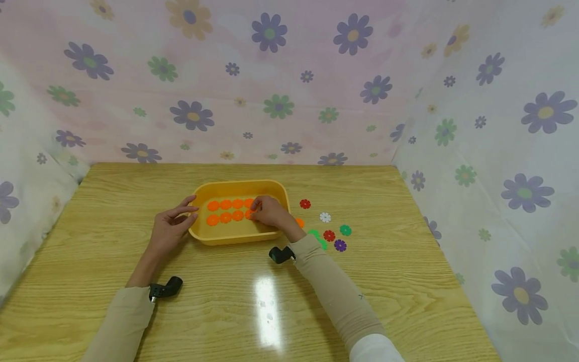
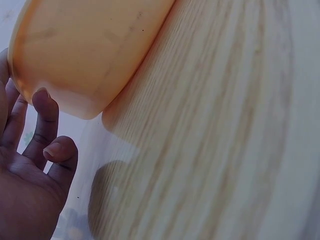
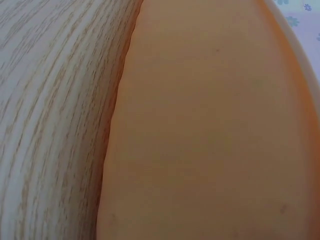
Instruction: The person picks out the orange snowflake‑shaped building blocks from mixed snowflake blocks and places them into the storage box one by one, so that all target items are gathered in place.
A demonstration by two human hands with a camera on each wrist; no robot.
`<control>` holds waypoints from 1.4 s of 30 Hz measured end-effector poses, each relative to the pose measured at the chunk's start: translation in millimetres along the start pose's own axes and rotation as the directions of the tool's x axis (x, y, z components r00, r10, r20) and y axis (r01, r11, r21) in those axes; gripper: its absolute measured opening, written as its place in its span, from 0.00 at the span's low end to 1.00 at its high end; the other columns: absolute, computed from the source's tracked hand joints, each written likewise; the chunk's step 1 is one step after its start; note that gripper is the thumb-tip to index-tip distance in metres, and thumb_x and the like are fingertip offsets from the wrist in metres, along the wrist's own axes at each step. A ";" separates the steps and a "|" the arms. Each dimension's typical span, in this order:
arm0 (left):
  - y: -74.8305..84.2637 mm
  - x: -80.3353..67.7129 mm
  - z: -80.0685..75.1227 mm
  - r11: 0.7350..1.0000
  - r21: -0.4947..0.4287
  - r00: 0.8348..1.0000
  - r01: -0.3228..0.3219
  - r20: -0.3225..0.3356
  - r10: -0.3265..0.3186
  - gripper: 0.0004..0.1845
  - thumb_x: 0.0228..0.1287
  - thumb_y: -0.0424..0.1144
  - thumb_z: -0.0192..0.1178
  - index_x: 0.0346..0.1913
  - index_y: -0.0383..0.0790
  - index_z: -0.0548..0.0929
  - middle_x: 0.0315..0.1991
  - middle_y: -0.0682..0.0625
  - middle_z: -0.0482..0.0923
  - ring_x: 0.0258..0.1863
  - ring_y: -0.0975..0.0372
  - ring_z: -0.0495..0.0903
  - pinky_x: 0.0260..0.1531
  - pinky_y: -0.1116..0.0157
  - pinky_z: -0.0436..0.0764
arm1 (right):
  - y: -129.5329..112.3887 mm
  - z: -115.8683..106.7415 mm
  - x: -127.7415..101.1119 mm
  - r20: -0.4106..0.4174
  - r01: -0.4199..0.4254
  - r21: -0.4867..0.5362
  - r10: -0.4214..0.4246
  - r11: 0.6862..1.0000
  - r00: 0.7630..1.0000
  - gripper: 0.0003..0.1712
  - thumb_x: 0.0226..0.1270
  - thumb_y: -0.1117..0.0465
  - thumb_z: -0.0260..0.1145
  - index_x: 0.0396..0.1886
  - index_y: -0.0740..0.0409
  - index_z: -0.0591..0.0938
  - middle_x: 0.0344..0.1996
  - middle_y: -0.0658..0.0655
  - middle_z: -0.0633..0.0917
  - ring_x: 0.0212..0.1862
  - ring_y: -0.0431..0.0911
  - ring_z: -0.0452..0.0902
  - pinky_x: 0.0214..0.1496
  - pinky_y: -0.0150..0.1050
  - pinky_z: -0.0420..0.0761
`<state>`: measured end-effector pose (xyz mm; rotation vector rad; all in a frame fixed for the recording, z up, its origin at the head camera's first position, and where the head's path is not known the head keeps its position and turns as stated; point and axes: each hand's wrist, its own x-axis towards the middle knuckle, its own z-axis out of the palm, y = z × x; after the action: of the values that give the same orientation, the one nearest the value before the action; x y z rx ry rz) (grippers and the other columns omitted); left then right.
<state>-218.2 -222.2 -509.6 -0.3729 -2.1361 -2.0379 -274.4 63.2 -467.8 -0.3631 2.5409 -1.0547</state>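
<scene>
We see two rows of orange discs (image 1: 225, 211) lying in the yellow tray (image 1: 239, 236), which sits on the wooden table (image 1: 226, 311). Our right hand (image 1: 270, 211) reaches into the tray at the rows' right end, fingers curled over the last discs; whether it pinches one we cannot tell. Our left hand (image 1: 171, 227) rests with relaxed fingers against the tray's left wall. Just right of the right wrist lie loose discs: red (image 1: 305, 203), white (image 1: 324, 217), green (image 1: 345, 230), purple (image 1: 340, 245).
</scene>
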 end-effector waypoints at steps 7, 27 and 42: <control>0.6 0.9 0.6 1.000 0.013 1.000 0.004 -0.002 -0.004 0.16 0.71 0.27 0.61 0.52 0.13 0.79 0.65 0.58 0.79 0.66 0.76 0.72 0.47 0.78 0.79 | -0.5 -0.2 -0.3 -0.008 0.003 -0.011 -0.003 1.000 1.000 0.07 0.71 0.62 0.69 0.42 0.60 0.81 0.21 0.51 0.73 0.22 0.42 0.66 0.28 0.31 0.68; 1.0 2.1 0.7 0.999 0.021 0.999 0.032 0.004 -0.033 0.17 0.71 0.29 0.62 0.53 0.14 0.79 0.67 0.57 0.77 0.58 0.72 0.81 0.36 0.78 0.78 | -0.5 -4.7 -1.7 -0.101 0.151 0.095 -0.142 0.984 0.985 0.15 0.82 0.60 0.55 0.52 0.67 0.82 0.33 0.61 0.84 0.29 0.44 0.73 0.32 0.32 0.70; 4.0 1.1 0.4 0.995 0.099 1.000 0.013 0.010 -0.014 0.13 0.71 0.28 0.62 0.51 0.18 0.83 0.66 0.55 0.79 0.57 0.73 0.80 0.39 0.77 0.78 | 33.7 -103.7 -46.8 -0.082 0.175 0.040 -0.171 0.984 0.982 0.16 0.79 0.61 0.57 0.55 0.68 0.83 0.42 0.65 0.85 0.41 0.64 0.80 0.38 0.42 0.81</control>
<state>-218.1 -221.6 -505.5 -0.3578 -2.2410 -1.9318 -279.5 168.5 -413.4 -0.5488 2.5850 -1.2123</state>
